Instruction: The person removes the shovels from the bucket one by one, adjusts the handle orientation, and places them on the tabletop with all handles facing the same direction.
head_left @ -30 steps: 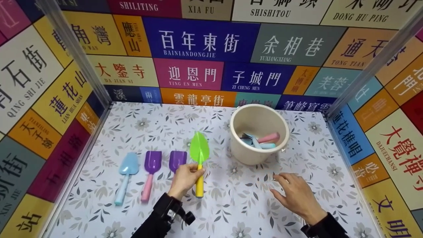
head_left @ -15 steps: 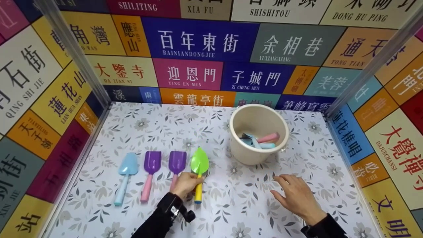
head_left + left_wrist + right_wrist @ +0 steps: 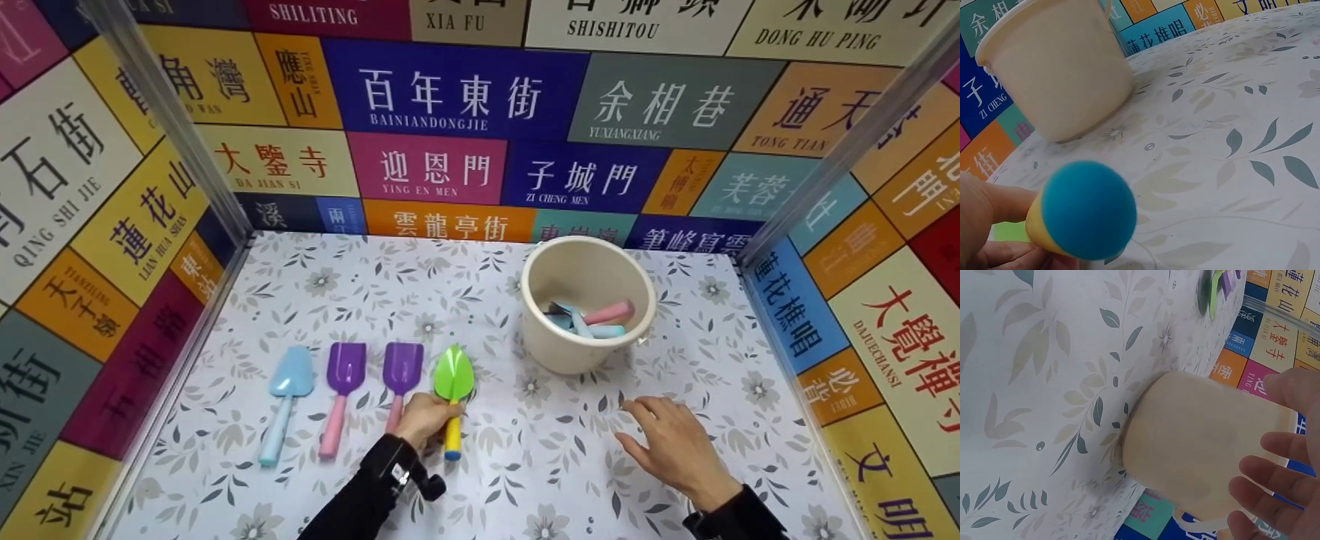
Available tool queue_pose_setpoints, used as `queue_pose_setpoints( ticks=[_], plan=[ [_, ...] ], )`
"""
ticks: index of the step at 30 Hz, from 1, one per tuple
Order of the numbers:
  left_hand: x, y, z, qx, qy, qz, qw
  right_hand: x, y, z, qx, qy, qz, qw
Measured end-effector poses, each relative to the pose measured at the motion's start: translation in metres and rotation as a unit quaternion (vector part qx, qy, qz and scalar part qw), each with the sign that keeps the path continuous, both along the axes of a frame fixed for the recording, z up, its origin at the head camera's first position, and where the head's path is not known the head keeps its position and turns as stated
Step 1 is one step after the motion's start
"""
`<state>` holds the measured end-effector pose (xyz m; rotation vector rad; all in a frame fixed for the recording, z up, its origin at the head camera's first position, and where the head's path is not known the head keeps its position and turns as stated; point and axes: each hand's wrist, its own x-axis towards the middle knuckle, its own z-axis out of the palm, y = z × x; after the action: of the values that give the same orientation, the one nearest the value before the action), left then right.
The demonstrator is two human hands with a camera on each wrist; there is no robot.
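Fingers of the left hand pinch the yellow handle of the green leaf-shaped plastic trowel, seemingly lying flat on the surface, blade pointing away, left of the cream plastic bucket. Right hand rests spread, below the bucket.

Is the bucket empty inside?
No, the bucket has little shovels lying at its bottom, with pink and blue handles showing in the head view.

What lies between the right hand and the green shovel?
Only bare floral tabletop separates the right hand from the green shovel, seen in the head view.
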<state>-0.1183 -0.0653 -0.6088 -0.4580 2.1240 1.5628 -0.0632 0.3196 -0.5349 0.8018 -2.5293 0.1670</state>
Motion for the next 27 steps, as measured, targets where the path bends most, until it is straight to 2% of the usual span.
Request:
queue_pose_setpoints(
  ticks=[11, 20, 27],
  plan=[
    [0.0004, -0.0015, -0.0057, 0.032, -0.016, 0.015, 0.9993, 0.0007, 0.001, -0.0015, 0.007, -0.009, -0.002, 1.0],
    [0.0035, -0.0035, -0.0052, 0.033, -0.025, 0.008, 0.9991, 0.0015, -0.0009, -0.0004, 0.005, -0.008, -0.003, 1.0],
    [0.0069, -0.0034, -0.0077, 0.015, -0.009, 0.005, 0.9998, 0.0025, -0.0018, 0.0003, 0.011, -0.017, -0.01, 1.0]
  ],
)
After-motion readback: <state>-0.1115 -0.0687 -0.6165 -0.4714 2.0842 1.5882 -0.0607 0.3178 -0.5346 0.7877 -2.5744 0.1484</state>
